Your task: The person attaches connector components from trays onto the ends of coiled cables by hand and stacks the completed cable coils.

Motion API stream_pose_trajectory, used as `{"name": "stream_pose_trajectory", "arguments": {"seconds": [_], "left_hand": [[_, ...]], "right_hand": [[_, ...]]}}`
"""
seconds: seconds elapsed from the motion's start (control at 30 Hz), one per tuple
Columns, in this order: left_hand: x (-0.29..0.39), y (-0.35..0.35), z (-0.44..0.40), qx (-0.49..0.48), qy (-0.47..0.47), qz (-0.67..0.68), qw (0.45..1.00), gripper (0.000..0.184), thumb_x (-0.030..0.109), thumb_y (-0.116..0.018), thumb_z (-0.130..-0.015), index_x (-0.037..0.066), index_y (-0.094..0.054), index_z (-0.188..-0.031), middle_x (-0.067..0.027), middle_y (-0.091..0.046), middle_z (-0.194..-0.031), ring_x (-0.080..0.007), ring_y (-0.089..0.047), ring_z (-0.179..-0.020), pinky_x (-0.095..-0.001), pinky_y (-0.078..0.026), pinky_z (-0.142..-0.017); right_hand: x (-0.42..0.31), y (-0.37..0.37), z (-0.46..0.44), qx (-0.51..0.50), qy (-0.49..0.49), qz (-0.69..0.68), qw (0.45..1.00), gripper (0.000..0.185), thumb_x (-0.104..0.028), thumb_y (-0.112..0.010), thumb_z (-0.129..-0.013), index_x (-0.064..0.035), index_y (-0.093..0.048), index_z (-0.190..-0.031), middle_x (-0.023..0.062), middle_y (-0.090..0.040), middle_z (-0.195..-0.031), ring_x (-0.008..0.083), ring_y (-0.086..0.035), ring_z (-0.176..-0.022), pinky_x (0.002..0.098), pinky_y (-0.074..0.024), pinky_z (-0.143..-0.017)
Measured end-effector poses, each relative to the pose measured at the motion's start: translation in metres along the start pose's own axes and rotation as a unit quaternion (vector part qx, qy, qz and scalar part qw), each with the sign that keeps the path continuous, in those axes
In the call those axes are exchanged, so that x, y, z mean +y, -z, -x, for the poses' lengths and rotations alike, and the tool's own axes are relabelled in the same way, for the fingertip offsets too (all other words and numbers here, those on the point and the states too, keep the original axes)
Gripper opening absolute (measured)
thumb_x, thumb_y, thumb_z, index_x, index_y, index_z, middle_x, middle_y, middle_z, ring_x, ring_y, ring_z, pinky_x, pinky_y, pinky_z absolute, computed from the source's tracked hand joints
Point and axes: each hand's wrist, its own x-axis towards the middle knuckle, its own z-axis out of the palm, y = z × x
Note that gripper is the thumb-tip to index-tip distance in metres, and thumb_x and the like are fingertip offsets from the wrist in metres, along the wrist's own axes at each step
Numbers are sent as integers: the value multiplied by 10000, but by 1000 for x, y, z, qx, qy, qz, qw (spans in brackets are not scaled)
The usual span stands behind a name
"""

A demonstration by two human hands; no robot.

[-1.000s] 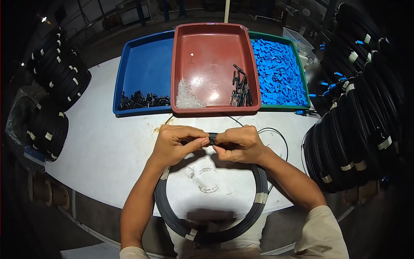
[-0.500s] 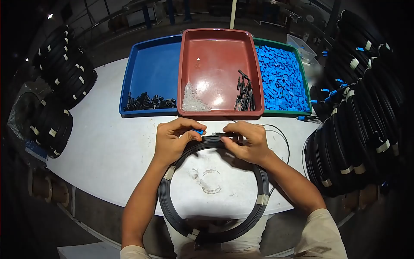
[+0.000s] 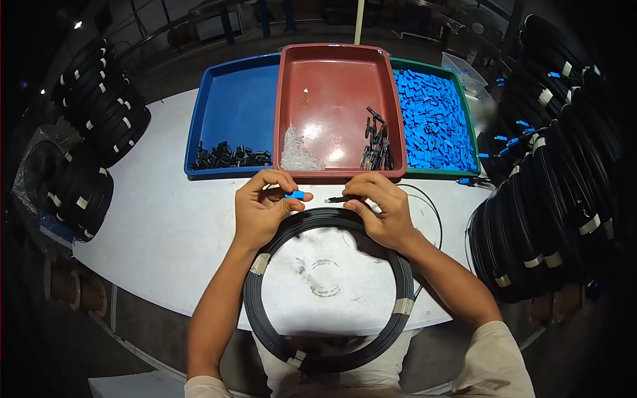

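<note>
A small blue connector housing is pinched between the thumb and fingers of my left hand. Facing it a short gap away, a black cable connector with a pale tip is held by my right hand. Both hands are closed above the far side of a coil of black cable, which is bound with pale tape and overhangs the near table edge. A loose loop of thin cable curves out to the right of my right hand.
Behind my hands stand a blue tray with black parts, a red tray with clear and black pieces, and a green tray full of blue parts. Taped cable coils are stacked at left and right.
The blue housing has turned and shows more fully in my left fingers. My right hand has brought the black connector into clearer view, pointing left toward the housing. The coil stays in place.
</note>
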Motion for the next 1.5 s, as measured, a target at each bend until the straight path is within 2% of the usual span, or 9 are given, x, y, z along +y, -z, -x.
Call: {"name": "stream_pose_trajectory", "arguments": {"seconds": [0.17, 0.27, 0.33, 0.43, 0.73, 1.07, 1.37, 1.43, 1.5], "left_hand": [[3, -1, 1, -1, -1, -3, 1000, 351, 56, -883, -770, 42, -549, -876, -96, -642, -954, -169, -703, -884, -354, -615, -865], [-1, 4, 3, -8, -39, -71, 997, 346, 18, -885, -758, 49, -550, -841, -102, -652, -936, -179, -709, -885, -314, -595, -834], [-3, 5, 3, -18, -59, -101, 993, 339, -6, -885, -748, 49, -559, -825, -105, -658, -928, -186, -713, -889, -296, -585, -815], [-1, 4, 4, -28, -55, -121, 991, 336, -52, -886, -717, 44, -571, -787, -115, -669, -922, -183, -714, -896, -295, -585, -816], [4, 0, 6, -23, -17, -113, 993, 312, -110, -866, -698, 32, -596, -762, -125, -679, -891, -163, -704, -813, -283, -585, -751], [4, 0, 4, -70, -77, -196, 975, 219, -37, -873, -727, 11, -663, -760, -135, -727, -889, -154, -717, -807, -274, -603, -721], [9, -3, 4, -106, -106, -245, 958, 138, -26, -831, -746, 19, -706, -780, -105, -756, -829, -156, -733, -743, -259, -583, -700], [8, -3, 6, -95, -107, -242, 960, 132, -27, -828, -744, 23, -709, -774, -100, -760, -827, -156, -739, -741, -256, -580, -701], [6, -2, 7, -87, -88, -238, 963, 195, -24, -825, -744, 17, -703, -891, -108, -768, -858, -167, -759, -796, -262, -583, -751]], "right_hand": [[-4, 2, 1, -26, -50, 69, 996, 184, -44, -783, -818, -25, -735, -994, 103, -678, -818, 275, -640, -714, 366, -510, -648], [-4, 2, 1, -17, -12, 54, 998, 190, -49, -790, -812, -36, -747, -997, 87, -673, -782, 260, -616, -665, 369, -481, -603], [-1, 4, -1, -17, 71, 74, 995, 214, -5, -810, -796, -23, -763, -1004, 90, -708, -829, 182, -624, -626, 304, -480, -557], [-2, 3, -1, -16, 72, 63, 995, 240, -21, -828, -780, -32, -766, -1011, 83, -706, -811, 192, -633, -628, 311, -483, -547], [-5, 2, -2, -24, 97, 53, 994, 227, -69, -822, -788, -27, -767, -1004, 87, -700, -782, 223, -658, -645, 325, -505, -584], [-3, 3, 1, -31, 90, 57, 994, 211, -91, -825, -799, -27, -759, -989, 85, -681, -742, 229, -641, -623, 335, -495, -569], [-4, 8, 0, -54, 104, 114, 987, 265, -223, -847, -765, -49, -715, -916, 72, -643, -690, 244, -607, -598, 364, -463, -565], [-1, 6, 4, -37, 70, 130, 988, 276, -248, -842, -759, -57, -697, -896, 60, -616, -663, 246, -589, -586, 380, -453, -573], [1, 6, 4, -63, 82, 129, 986, 263, -230, -838, -764, -55, -694, -896, 62, -610, -670, 248, -595, -609, 383, -455, -587]]}}
